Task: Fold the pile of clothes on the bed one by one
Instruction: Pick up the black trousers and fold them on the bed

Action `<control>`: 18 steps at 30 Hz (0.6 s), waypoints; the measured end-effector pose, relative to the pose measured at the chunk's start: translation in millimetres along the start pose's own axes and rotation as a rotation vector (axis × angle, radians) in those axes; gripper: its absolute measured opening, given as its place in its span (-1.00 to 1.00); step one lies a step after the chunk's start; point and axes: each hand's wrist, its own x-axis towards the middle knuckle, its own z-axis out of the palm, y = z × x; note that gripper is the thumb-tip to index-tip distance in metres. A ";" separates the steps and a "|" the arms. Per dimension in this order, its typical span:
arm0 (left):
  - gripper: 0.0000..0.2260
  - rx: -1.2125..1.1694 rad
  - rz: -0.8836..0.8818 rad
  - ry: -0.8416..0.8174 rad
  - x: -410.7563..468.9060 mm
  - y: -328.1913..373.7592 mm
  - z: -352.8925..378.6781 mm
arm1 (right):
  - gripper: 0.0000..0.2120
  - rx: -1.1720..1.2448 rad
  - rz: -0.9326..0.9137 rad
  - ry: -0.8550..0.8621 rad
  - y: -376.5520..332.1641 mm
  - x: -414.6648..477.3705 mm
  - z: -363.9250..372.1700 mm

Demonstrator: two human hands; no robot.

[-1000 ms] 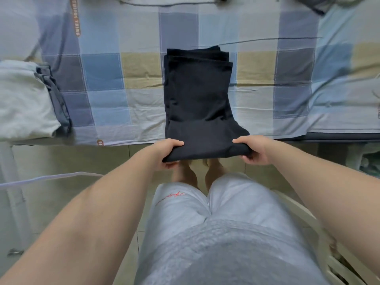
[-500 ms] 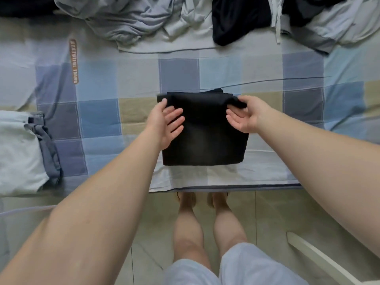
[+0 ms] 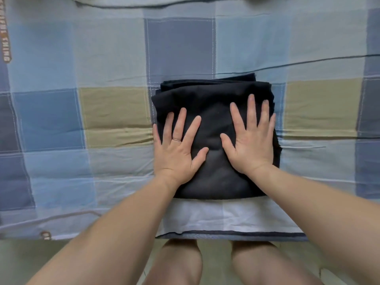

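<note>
hands flat on a folded dark garment [image 3: 213,103]

left hand [image 3: 177,148] and right hand [image 3: 251,142] press it, fingers spread, on the bed [image 3: 115,58]; this piece looks finished, the remaining pile unseen.

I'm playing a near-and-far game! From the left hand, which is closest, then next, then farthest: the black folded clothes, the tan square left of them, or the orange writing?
1. The black folded clothes: touching, right under the left hand.
2. The tan square: beside the clothes, on the hand's left.
3. The orange writing: at the picture's far left edge.
</note>
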 end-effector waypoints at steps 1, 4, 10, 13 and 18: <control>-0.29 0.004 0.003 0.014 1.2 -1.0 3.3 | -0.29 -0.010 -0.006 0.009 1.0 1.0 3.3; -0.30 0.008 -0.005 -0.026 2.6 -0.4 -3.9 | -0.29 -0.030 -0.008 -0.027 -0.9 1.9 -3.1; -0.26 -0.013 -0.055 -0.102 -3.1 8.9 -46.3 | -0.19 0.159 -0.015 -0.190 11.6 -10.7 -43.4; -0.18 -0.144 -0.226 0.040 -11.3 10.7 -60.0 | -0.09 0.357 0.182 -0.188 23.4 -25.8 -53.8; -0.19 -0.769 -0.748 0.048 -6.2 12.8 -58.6 | -0.29 0.785 0.542 -0.159 34.5 -9.5 -62.3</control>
